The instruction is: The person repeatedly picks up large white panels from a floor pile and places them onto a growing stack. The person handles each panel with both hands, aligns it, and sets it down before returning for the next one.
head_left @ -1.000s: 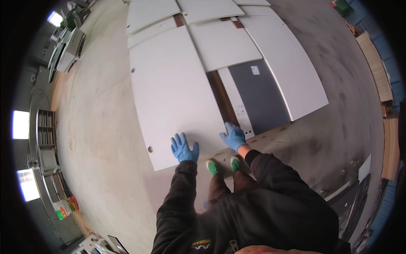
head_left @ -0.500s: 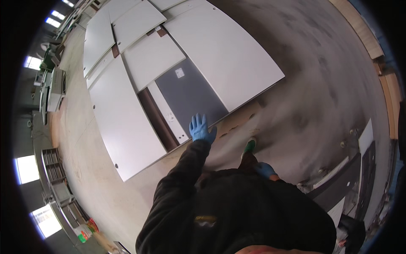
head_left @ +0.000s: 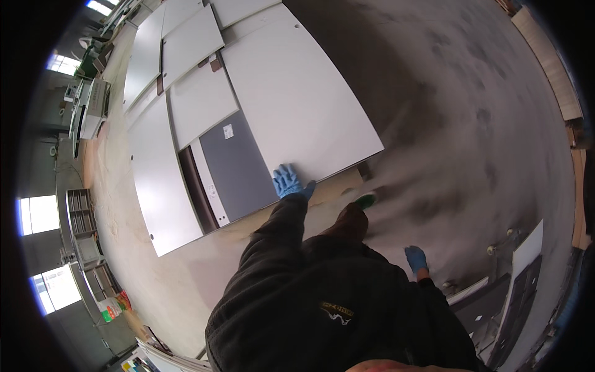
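Note:
My left hand (head_left: 289,182), in a blue glove, is open with its fingers spread. It rests near the front edge of the stack, over the border between a dark grey panel (head_left: 234,162) and a large white panel (head_left: 304,99). Set lower between the white panels, the grey one bears a small white label (head_left: 228,131). Beside it lie a narrow white strip with holes (head_left: 211,186) and a dark brown gap. My right hand (head_left: 416,258), also gloved in blue, hangs out to my right, away from the panels. Its fingers look loosely extended, with nothing seen in them.
Further white panels (head_left: 152,180) cover the left and far parts of the stack. Boards (head_left: 489,304) lean at the lower right on something with casters. Shelving (head_left: 79,217) and machinery stand along the left wall. A green-edged shoe (head_left: 365,201) shows on the concrete floor.
My left hand has shifted from the grey panel toward the large white panel. My right hand has swung out from my body. The stack now sits further left in view as I move right.

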